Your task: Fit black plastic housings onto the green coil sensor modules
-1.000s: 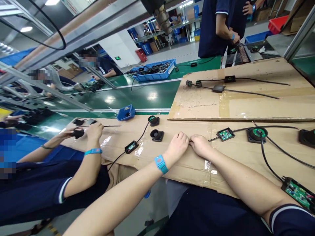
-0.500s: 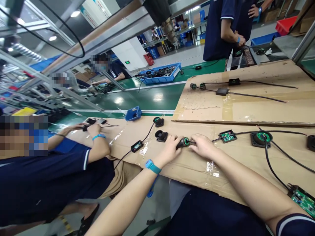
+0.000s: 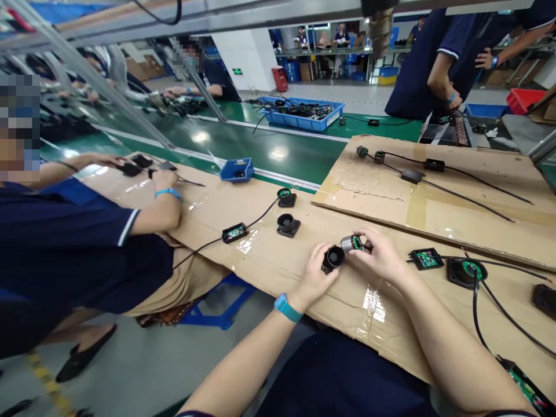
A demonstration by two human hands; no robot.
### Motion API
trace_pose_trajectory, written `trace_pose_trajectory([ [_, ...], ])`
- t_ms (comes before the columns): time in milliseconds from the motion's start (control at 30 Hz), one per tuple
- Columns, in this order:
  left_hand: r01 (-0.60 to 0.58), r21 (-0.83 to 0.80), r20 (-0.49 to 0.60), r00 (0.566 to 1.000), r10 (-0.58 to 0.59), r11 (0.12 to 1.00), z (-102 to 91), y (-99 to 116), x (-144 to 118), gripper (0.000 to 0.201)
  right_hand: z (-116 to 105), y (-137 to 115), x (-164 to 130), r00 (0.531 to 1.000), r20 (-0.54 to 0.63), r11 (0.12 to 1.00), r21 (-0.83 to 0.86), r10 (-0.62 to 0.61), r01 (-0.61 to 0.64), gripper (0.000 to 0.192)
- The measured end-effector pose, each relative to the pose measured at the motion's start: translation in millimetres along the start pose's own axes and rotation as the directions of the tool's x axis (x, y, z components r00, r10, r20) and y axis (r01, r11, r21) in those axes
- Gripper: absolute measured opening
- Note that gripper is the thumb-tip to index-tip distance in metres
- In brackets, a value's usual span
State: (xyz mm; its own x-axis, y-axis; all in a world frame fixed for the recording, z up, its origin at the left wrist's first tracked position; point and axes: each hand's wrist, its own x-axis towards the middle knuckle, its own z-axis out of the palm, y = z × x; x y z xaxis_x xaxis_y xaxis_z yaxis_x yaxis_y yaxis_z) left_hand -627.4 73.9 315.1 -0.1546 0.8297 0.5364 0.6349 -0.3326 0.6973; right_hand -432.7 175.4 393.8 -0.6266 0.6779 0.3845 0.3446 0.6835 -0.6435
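left hand (image 3: 317,271): grip around black housing (image 3: 332,258) | right hand (image 3: 382,255): grip on green-ringed cylinder (image 3: 351,243) | parts just apart, near desk (image 3: 278,266) front edge

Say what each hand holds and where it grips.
Left hand grips the black housing by its body; right hand pinches the green-ringed part at its rear end.

Single head-worn camera, looking forward and down from the wearer's seat, tilted, close over the cardboard-covered worktop (image 3: 269,272) with both forearms entering from the bottom edge, then ranging across the green conveyor (image 3: 243,145) to the far hall, apparently distorted at the frame edges.
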Motion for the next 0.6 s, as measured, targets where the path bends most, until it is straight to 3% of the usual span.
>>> trace_pose_trajectory([
  [133, 0.065, -0.083, -0.064, 0.995, -0.070, 0.994, -1.9, 1, 2, 0.048, -12, -19, -1, 0.998, -0.063, 0.999, 0.031, -0.028, 0.030, 0.032],
  [233, 0.063, -0.107, -0.055, 0.996, -0.069, 0.992, -2.4, 1, 4, 0.048, 0, -29, -6, 0.999, 0.020, 0.999, -0.031, -0.041, 0.042, 0.033],
  [367, -0.025, -0.086, -0.023, 0.999, 0.023, 0.996, -1.6, 1, 4, 0.051, 25, -31, -15, 0.989, 0.142, 0.985, -0.167, -0.028, 0.052, 0.037],
  [600, -0.075, -0.115, -0.008, 0.997, 0.074, 0.991, -1.3, -2, 1, 0.055, 38, -32, -21, 0.995, 0.097, 0.967, -0.248, -0.035, 0.059, 0.041],
])
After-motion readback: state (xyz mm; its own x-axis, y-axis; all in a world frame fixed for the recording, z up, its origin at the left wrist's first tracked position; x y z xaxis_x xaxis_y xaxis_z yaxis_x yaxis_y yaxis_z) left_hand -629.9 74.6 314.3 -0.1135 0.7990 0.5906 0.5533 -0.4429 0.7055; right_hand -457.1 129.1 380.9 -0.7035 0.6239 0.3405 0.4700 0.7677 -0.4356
